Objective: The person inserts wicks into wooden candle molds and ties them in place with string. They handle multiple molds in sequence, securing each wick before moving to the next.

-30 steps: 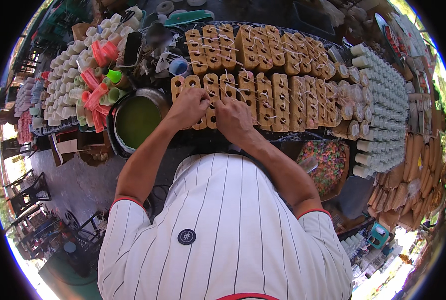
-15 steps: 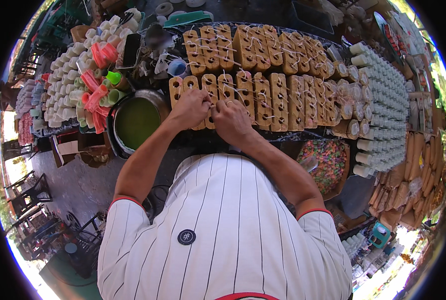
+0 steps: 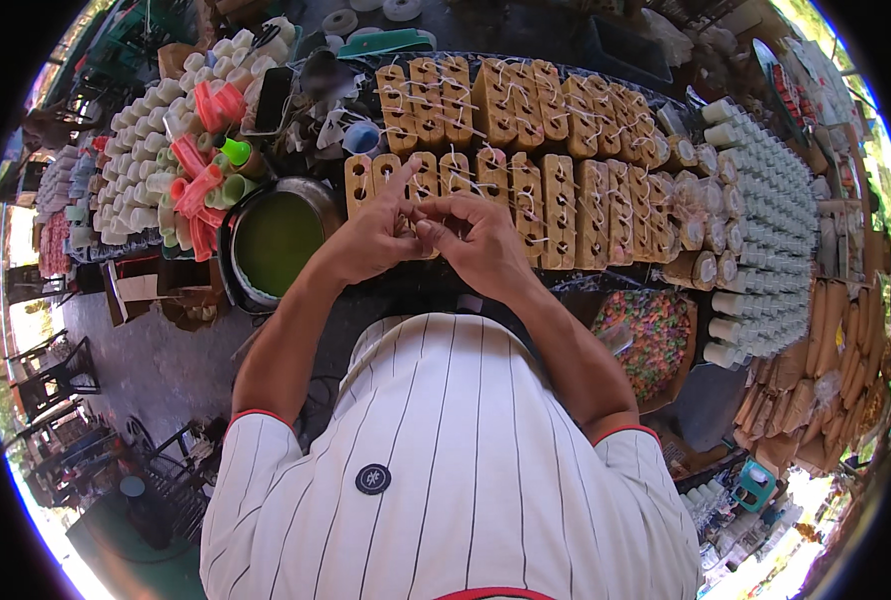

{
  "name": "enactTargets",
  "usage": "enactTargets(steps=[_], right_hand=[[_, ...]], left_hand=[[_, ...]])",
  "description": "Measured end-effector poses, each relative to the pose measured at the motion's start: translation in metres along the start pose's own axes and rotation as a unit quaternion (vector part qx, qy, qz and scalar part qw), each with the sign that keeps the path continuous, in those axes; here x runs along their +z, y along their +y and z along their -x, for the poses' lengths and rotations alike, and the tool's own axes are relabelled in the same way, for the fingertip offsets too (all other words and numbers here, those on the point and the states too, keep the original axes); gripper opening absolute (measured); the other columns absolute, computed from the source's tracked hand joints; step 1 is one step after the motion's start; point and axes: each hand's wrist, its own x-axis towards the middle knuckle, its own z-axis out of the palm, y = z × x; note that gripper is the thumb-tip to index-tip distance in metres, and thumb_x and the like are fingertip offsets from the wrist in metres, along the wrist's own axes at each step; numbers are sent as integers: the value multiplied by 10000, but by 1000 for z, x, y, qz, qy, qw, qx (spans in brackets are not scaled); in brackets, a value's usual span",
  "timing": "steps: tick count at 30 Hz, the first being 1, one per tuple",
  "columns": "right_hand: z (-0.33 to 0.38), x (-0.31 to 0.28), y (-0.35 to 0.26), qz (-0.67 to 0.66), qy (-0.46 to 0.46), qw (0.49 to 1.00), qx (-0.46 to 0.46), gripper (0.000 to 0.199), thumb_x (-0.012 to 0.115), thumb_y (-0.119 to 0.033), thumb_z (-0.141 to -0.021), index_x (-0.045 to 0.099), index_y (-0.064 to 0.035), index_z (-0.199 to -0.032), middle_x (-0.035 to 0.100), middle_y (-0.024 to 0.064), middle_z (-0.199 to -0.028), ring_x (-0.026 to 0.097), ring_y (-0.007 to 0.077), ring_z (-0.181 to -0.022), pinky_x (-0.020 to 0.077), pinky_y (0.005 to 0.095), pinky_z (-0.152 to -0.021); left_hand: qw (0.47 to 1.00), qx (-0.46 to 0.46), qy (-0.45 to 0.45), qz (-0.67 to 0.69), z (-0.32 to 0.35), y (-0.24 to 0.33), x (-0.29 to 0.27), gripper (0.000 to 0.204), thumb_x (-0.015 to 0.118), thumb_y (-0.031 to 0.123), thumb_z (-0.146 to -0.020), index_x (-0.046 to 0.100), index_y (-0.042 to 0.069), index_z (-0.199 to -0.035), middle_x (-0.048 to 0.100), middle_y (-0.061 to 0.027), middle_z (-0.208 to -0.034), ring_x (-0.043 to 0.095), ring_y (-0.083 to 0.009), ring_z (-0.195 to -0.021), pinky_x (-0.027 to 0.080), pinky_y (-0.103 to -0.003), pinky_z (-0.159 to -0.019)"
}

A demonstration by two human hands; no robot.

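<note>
Close together, my two hands meet over the near row of tan, brick-like blocks with round holes (image 3: 558, 215). My left hand (image 3: 374, 240) is closed, one finger pointing up toward the blocks. Its fingertips touch those of my right hand (image 3: 481, 238), which is also closed in a pinch. Whatever lies between the fingers is hidden or too small to name. White strings (image 3: 511, 85) hang across and out of many of the blocks. Beside my left forearm stands a metal pot (image 3: 311, 190) holding green liquid (image 3: 278, 245).
To the left are many white cylinders (image 3: 141, 160), pink-red strips (image 3: 201, 190) and a blue cup (image 3: 363, 138). White cups (image 3: 766, 220) stand in rows at the right. Near my right elbow is a box of colourful small pieces (image 3: 646, 335), with brown paper rolls (image 3: 831, 330) farther right.
Both hands have drawn back slightly from the blocks toward me, and their fingertips have come together. A finger of my left hand now points up. The whole view has shifted a little.
</note>
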Motion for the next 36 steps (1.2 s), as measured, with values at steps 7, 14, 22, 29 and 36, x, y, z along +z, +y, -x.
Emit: enactTargets(steps=[7,14,22,29,36], right_hand=[[8,-2,5,-188,-38,980,55,163,720,-84,-1013,729,34,-1124,768,65,-992,688,93,-867,561,259,-766],[19,-10,21,-396,78,905,136,97,698,-79,-1017,697,-3,-1077,755,66,-915,631,96,-763,515,232,-735],[65,-26,33,-66,-34,993,96,141,728,-144,-975,726,-5,-1001,755,98,-1018,703,216,-892,543,361,-811],[92,-9,60,161,3,964,-210,165,800,-83,-887,763,-4,-1026,720,128,-891,692,313,-766,548,406,-703],[99,-10,79,-175,-161,957,167,142,776,-153,-991,778,-22,-1046,735,2,-851,599,77,-683,465,264,-585]], left_hand=[[998,21,-41,46,23,1,24,942,765,-11,-887,241,50,-1668,656,-61,-1171,634,-86,-912,509,-203,-699],[995,2,95,38,46,-10,37,403,807,143,-947,662,23,-1303,690,-6,-1013,521,-12,-686,363,-179,-544],[950,94,241,-175,54,-38,71,185,752,161,-987,748,-24,-981,712,-32,-773,589,-73,-671,451,-263,-601],[943,33,219,-247,69,-48,108,137,707,91,-952,718,-44,-977,718,-161,-824,648,-219,-714,517,-346,-696],[906,160,215,-329,73,-70,109,90,723,43,-939,701,-37,-972,704,-149,-839,649,-235,-729,502,-360,-657]])
